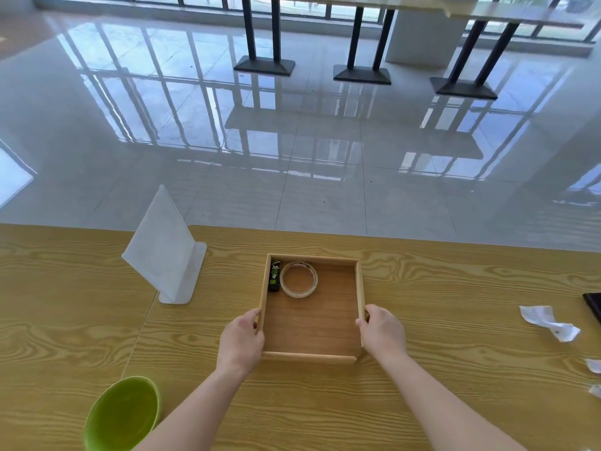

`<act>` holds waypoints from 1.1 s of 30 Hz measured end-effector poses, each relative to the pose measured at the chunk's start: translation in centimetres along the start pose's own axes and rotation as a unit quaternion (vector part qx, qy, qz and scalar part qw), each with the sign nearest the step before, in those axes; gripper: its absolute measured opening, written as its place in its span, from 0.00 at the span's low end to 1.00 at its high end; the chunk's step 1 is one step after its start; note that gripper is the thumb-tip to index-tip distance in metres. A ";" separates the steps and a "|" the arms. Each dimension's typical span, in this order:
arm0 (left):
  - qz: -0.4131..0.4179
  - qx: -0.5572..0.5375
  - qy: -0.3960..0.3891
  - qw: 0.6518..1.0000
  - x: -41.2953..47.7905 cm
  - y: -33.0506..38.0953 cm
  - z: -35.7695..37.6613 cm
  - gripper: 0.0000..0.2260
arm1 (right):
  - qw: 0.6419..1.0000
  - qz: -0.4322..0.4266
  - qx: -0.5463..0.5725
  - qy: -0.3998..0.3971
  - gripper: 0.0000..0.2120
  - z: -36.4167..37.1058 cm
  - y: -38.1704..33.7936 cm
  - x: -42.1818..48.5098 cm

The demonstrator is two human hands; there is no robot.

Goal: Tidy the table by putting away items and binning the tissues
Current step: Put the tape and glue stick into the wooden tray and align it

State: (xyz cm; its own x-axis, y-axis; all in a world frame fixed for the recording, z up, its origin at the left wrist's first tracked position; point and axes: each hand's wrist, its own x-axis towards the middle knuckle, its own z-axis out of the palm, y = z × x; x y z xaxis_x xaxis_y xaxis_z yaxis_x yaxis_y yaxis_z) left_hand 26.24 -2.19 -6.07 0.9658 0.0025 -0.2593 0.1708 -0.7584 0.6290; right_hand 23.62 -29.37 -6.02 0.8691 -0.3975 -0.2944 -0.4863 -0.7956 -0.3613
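Your left hand (pixel 242 336) and right hand (pixel 382 330) each clasp a side wall of the one wooden tray (pixel 309 357), centre frame. It holds one tape roll (pixel 298 279) and one lighter (pixel 274 276) (upper-left corner); three crumpled tissues (pixel 549 323) lie far right.

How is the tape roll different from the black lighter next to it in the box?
The tape roll is a pale, see-through ring with a hole; the lighter is a dark, solid stick with green markings. The tape roll is wider; the lighter is narrow. Both lie flat in the wooden box, far left.
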 end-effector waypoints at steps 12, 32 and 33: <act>-0.025 -0.019 0.035 0.999 0.9 -2.8 -3.0 0.20 | 0.999 -0.036 0.000 -0.014 0.15 1.7 -4.7 1.6; -0.066 0.001 0.079 0.995 3.9 -6.2 -7.3 0.21 | 0.997 -0.068 0.022 -0.021 0.16 4.1 -11.7 2.8; -0.066 0.005 0.076 0.995 4.0 -6.4 -7.5 0.21 | 0.997 -0.068 0.025 -0.020 0.16 4.2 -11.9 2.8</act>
State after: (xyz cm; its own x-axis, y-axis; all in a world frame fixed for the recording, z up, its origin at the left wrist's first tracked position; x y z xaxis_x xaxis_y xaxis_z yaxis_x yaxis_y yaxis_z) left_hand 30.50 7.51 -5.65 0.9534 0.2015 -0.2248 0.2976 -0.7517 0.5885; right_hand 31.44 -19.07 -6.23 0.9235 -0.2687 -0.2736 -0.3690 -0.8169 -0.4433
